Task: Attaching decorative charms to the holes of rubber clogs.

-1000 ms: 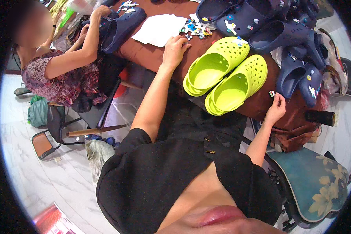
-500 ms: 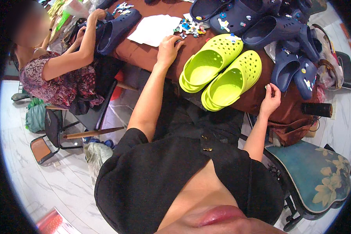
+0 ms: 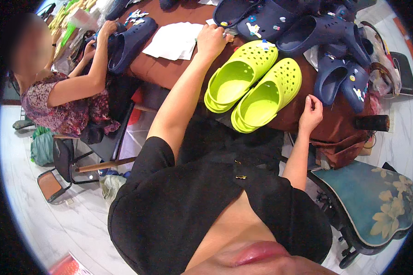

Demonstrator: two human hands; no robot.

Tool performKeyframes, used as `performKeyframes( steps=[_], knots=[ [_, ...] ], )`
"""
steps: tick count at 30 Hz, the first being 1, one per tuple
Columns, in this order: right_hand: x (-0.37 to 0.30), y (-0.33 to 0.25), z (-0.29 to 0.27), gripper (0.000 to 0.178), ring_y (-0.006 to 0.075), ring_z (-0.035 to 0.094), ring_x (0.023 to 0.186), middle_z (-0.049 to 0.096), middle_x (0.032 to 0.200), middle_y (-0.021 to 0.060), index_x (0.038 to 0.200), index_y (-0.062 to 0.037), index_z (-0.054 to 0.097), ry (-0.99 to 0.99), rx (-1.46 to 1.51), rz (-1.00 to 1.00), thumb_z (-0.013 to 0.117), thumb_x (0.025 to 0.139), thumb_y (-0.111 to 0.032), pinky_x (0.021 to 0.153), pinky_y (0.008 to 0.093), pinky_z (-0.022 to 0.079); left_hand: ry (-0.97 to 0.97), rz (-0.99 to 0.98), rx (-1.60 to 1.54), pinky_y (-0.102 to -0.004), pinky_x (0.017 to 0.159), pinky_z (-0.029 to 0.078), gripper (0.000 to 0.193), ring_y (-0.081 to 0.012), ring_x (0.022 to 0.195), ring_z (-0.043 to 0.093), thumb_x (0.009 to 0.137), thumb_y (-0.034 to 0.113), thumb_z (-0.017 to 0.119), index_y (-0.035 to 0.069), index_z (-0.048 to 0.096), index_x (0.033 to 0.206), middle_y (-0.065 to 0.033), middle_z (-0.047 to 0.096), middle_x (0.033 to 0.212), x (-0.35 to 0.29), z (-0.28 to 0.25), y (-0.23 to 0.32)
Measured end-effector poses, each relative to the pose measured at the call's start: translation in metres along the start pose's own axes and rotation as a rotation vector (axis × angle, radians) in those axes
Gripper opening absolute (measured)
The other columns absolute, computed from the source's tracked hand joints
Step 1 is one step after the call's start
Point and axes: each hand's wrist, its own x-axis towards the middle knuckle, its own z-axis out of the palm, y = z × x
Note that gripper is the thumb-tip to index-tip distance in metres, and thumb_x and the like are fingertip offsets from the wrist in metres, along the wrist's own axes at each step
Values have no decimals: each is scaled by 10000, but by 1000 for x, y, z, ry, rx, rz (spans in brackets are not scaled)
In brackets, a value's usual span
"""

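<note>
Shifted forward along the white papers' (image 3: 174, 41) right edge since a second ago, the left hand (image 3: 212, 41) now covers most of the small colourful charms (image 3: 224, 34) that lay in plain view. Nearest the camera is the wearer's black short-sleeved top (image 3: 165, 201), with a chair (image 3: 376, 201) to the right, its rounded blue-green seat patterned with pale flowers. At the table's near edge, the right hand (image 3: 310, 114) has its fingers loosely bent, the tips close together; whether they grip anything cannot be told. Between the hands sit two lime-green clogs (image 3: 250, 62), smooth and round-toed, their uppers pierced with holes, a white-and-blue charm on the left one. Beyond them, the left hand's fingers curl downward, only slightly parted, their hold hidden. Navy clogs (image 3: 303, 34), several studded with charms, crowd the far right of the brown cloth (image 3: 163, 72) over the table; a black cylinder (image 3: 373, 123) juts out beside its right end. Across to the left, a co-worker (image 3: 69, 94) in a patterned top has both hands near another navy clog (image 3: 132, 43), above a pale, grey-veined floor (image 3: 73, 224).
</note>
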Motion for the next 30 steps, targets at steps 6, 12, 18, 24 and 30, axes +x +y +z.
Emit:
performKeyframes(
  steps=[6,12,18,24,30],
  knots=[
    [0,-2,-4,141,176,618,763,678,920,67,988,-21,707,-52,8,-20,673,919,-140,686,296,483,-58,-96,44,-431,767,528,311,-317,887,641,675,345,831,62,743,767,-124,681,873,3,13,2],
    [1,-1,-1,141,177,617,772,676,905,64,981,-20,709,-54,10,-23,675,920,-144,682,301,479,1,-329,-329,-409,696,510,253,-263,712,671,783,286,802,42,746,822,-114,696,753,-3,1,-13],
    [0,4,-2,133,161,627,806,687,931,58,984,-19,710,-29,60,-26,667,928,-133,712,296,492,67,-749,-1010,-236,623,477,201,-95,705,620,883,198,753,30,642,882,-55,705,835,-14,-60,-12],
    [-7,-35,-7,107,154,627,897,692,983,67,1001,8,694,5,394,130,659,930,-64,828,291,502,-42,-631,-1111,-250,717,495,136,-99,767,624,908,106,712,36,595,920,-36,679,827,-56,-120,31],
    [-14,-126,-4,230,189,624,932,659,1035,100,1060,-15,696,-381,513,-181,709,833,20,833,297,500,-297,-285,-972,-264,740,530,106,-113,826,669,883,46,710,-12,647,947,-71,720,901,-82,-150,80]
  ],
)
